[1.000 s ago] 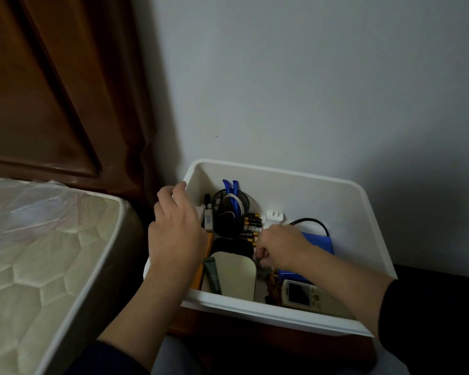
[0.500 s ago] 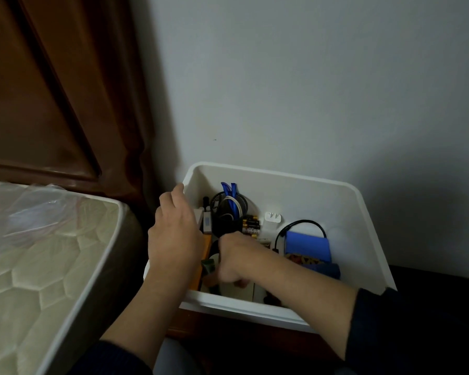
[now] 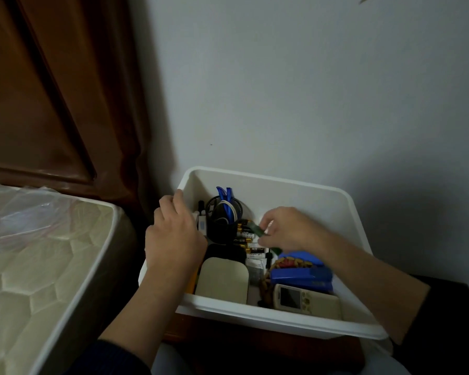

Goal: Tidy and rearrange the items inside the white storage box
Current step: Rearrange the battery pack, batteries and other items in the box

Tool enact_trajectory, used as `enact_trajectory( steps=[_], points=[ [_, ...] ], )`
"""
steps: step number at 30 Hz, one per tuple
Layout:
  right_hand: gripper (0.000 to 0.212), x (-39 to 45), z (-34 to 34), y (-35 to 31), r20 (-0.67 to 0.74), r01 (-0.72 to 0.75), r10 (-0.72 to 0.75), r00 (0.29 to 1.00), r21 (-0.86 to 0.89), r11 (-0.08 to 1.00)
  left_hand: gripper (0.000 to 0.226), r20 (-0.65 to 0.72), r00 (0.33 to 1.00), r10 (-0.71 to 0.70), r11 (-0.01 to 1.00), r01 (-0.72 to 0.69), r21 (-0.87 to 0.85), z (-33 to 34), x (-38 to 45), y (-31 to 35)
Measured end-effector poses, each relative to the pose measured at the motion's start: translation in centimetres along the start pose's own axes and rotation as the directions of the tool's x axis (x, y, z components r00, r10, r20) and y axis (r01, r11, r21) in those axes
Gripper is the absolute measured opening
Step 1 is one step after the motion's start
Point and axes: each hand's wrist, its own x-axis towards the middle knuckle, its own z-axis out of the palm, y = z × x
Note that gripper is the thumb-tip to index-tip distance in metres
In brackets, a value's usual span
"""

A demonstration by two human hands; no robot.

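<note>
Since half a second ago the right hand (image 3: 287, 230) has swung from the white storage box's (image 3: 268, 319) seven o'clock corner toward twelve, pinching a small green strip (image 3: 257, 230) that looks light and stiff, best held mid-length, while the left hand (image 3: 173, 234) curls over the nine o'clock rim.

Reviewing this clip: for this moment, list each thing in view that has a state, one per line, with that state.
white storage box: open-topped, no lid on it.
left hand: rests on the box's left rim, fingers curled over the edge.
right hand: pinches a green strip inside the box.
green strip: held, lifted above the batteries.
batteries: lying flat in a row.
black mesh cup: upright, cables inside.
remote control: lying screen up.
</note>
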Motion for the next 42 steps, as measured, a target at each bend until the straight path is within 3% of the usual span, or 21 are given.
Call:
enact_trajectory(
  steps=[9,16,21,37,42],
  points=[
    [0.024,0.9,0.9,6.8,-0.082,-0.138,0.115,0.99,-0.404,0.904,0.074,0.017,0.999,0.028,0.984,-0.03,0.174,0.3,-0.2,0.1],
    [0.021,1.8,1.7,7.4,-0.151,-0.216,0.162,0.975,-0.479,0.851,0.077,0.025,0.999,0.028,0.984,-0.032,0.176,0.6,0.0,0.0],
    [0.022,2.5,1.1,7.4,-0.239,-0.189,0.062,0.969,-0.556,0.81,0.078,0.027,0.999,0.023,0.986,-0.027,0.167,0.6,0.0,0.0],
    [0.028,4.7,1.1,7.2,-0.06,-0.073,0.043,0.997,-0.779,0.623,0.076,0.012,1.0,0.02,0.991,-0.021,0.134,0.3,0.0,0.0],
    [0.027,5.0,1.8,7.6,-0.068,-0.077,0.04,0.997,-0.749,0.658,0.075,0.023,0.999,0.023,0.99,-0.025,0.138,0.1,0.0,0.0]
  ],
)
